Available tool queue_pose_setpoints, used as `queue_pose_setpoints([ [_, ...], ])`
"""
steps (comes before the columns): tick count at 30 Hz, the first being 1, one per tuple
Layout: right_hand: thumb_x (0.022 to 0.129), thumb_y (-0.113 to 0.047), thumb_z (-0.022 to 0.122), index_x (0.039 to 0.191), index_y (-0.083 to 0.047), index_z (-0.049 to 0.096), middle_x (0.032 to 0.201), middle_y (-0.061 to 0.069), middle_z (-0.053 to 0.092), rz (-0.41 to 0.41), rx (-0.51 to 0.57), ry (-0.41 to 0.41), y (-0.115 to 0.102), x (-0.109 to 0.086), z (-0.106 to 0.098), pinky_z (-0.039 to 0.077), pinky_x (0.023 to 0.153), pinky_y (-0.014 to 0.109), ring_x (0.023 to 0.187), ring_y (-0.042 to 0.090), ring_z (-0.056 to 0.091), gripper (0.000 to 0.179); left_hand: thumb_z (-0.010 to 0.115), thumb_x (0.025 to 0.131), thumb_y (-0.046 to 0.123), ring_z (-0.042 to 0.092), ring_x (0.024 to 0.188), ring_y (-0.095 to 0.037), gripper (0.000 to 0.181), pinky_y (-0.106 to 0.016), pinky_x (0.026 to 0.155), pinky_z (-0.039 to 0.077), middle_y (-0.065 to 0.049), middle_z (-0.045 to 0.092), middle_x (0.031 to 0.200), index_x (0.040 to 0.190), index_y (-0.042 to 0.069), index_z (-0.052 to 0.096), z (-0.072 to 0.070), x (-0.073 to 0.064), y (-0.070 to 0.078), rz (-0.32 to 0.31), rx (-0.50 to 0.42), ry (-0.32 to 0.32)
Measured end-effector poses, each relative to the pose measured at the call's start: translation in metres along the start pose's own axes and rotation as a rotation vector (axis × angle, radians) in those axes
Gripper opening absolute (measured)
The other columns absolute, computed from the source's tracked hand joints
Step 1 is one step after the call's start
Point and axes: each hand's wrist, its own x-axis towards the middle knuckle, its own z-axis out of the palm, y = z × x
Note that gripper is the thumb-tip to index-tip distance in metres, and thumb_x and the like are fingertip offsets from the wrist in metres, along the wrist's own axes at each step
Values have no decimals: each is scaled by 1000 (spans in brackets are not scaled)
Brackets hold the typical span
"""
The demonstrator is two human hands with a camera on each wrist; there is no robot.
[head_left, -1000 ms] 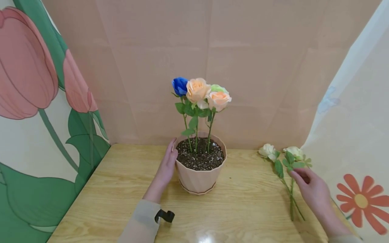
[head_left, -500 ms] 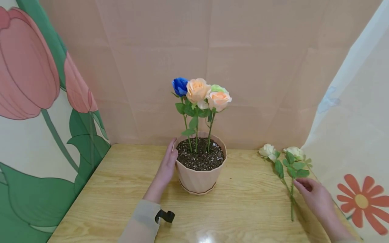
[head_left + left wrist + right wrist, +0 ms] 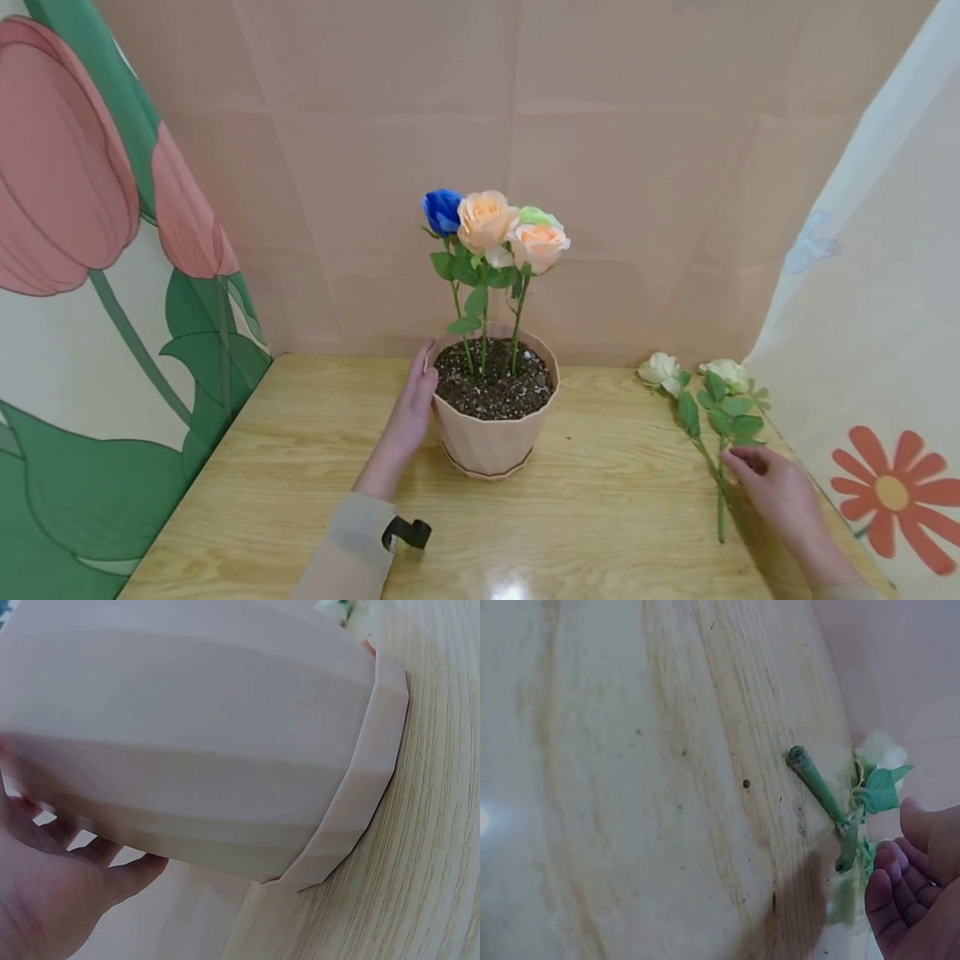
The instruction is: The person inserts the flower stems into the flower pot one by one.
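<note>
A pale pink flowerpot (image 3: pixel 491 446) of dark soil stands on its saucer, and several roses rise from it: a blue one (image 3: pixel 442 212), two peach ones, one of them this middle rose (image 3: pixel 487 221), and a pale green one (image 3: pixel 538 217) partly hidden. My left hand (image 3: pixel 412 404) rests against the pot's left side, its fingers stretched along the wall in the left wrist view. At the right, two white roses lie with stems crossed, the left rose (image 3: pixel 660 372) and the right rose (image 3: pixel 726 374). My right hand (image 3: pixel 776 492) has bent fingers right at the stems; I cannot tell whether it pinches one.
The pot stands on a wood-grain table (image 3: pixel 600 517). Behind it hangs a plain pinkish cloth (image 3: pixel 375 167). Tulip-printed fabric (image 3: pixel 67 167) borders the left side, and white flower-printed fabric (image 3: pixel 892 367) the right. A black strap (image 3: pixel 408 533) sits at the left sleeve.
My right hand has come down from the right rose's leaves to the stems below them, then stayed near there. The left hand and the pot have kept their places.
</note>
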Motion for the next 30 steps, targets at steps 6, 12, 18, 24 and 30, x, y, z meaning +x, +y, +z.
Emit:
queue_pose_setpoints([
  [6, 112, -49, 64, 137, 9, 69, 111, 19, 78, 6, -32, -8, 8, 9, 2, 52, 68, 33, 88, 22, 70, 63, 30, 121, 44, 15, 167, -39, 61, -70, 131, 13, -5, 14, 184, 179, 30, 18, 0, -1, 2, -13, 5, -2],
  [12, 112, -48, 65, 135, 8, 71, 111, 21, 78, 13, -50, 6, 6, 13, 3, 52, 72, 38, 93, 32, 72, 61, 31, 121, 44, 14, 167, -38, 61, -69, 131, 12, -5, 14, 184, 178, 30, 18, 0, -1, 1, -16, -1, 0],
  [18, 110, -46, 69, 133, 6, 74, 108, 18, 80, -17, -48, 32, -4, 17, 8, 51, 71, 36, 88, 23, 69, 57, 30, 121, 43, 13, 167, -37, 60, -69, 131, 11, -3, 13, 184, 178, 31, 18, -2, 0, 1, -14, -12, -2],
  [24, 109, -42, 73, 127, 6, 76, 108, 19, 79, -40, -55, 19, -6, 22, 17, 53, 73, 43, 93, 33, 72, 51, 30, 121, 42, 13, 167, -38, 60, -69, 131, 11, -6, 12, 184, 179, 29, 17, -1, 1, 1, -12, -13, -2],
  [30, 105, -43, 77, 121, 4, 78, 107, 18, 79, -83, -65, -18, -9, 21, 21, 55, 80, 56, 98, 41, 73, 50, 31, 122, 39, 13, 168, -37, 59, -67, 132, 11, -5, 13, 184, 179, 29, 18, -1, 0, 1, -9, -19, -6],
])
